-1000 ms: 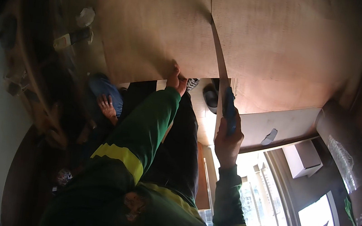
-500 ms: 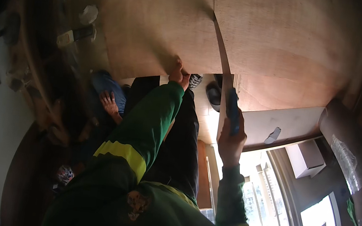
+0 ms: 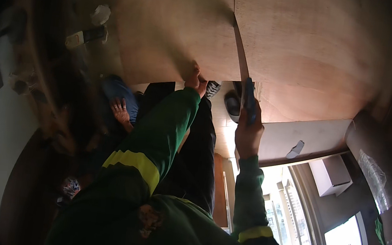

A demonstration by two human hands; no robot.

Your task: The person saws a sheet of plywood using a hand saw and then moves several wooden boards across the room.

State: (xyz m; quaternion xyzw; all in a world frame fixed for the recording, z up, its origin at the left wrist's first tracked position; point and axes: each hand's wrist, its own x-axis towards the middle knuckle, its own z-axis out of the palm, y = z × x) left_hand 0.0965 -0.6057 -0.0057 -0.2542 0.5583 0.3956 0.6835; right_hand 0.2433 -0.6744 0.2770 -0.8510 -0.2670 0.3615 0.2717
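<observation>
A large sheet of plywood [image 3: 179, 26] spreads across the top of the view, with a straight cut line running into it from its near edge. In that cut stands the thin blade [image 3: 240, 49] of a handsaw, tilted. Its blue handle [image 3: 251, 102] is wrapped by the closed fingers of my right hand [image 3: 248, 138], just short of the plywood's near edge. My left hand [image 3: 195, 80] grips the same edge to the left of the cut, with some fingers on the top face. The fingers beneath the sheet are hidden.
Another person's hand [image 3: 120, 110] rests on a blue-clad knee [image 3: 119, 93] at the left. A dark shoe [image 3: 232, 105] shows below the plywood edge. Right of me are a white box [image 3: 330, 176], a plastic-wrapped roll [image 3: 373, 170] and a bright doorway [image 3: 288, 209].
My right hand has pushed the saw forward, away from my body, so the handle is now closer to the plywood edge. My left hand keeps its hold on the sheet.
</observation>
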